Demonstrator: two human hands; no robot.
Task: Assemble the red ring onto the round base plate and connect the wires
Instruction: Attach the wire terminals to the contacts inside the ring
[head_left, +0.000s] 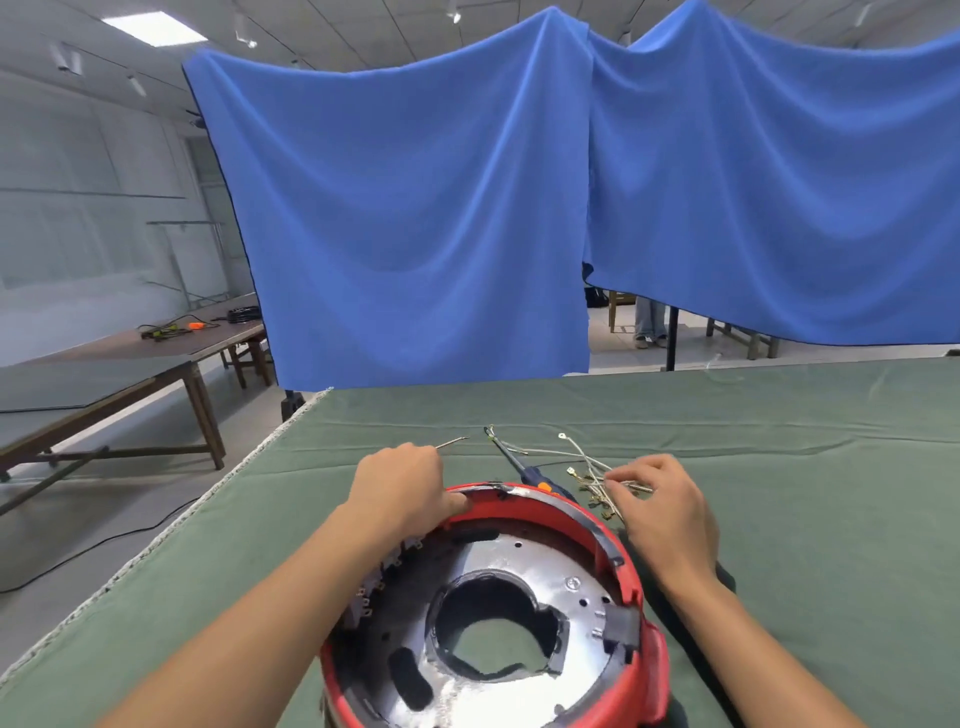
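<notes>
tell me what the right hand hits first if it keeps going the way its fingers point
Probably the wires: the right hand points left and away, fingertips already at the bundle. Beyond that lies the screwdriver, though depth is unclear.

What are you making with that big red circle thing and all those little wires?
A person is putting a machine part together on a green-covered table. The left hand holds the far rim of the red ring, which sits around the shiny round base plate. The right hand is pinching at a loose bunch of thin wires lying just beyond the ring. A screwdriver lies between the hands. None of these loose wires looks joined to the plate yet.
</notes>
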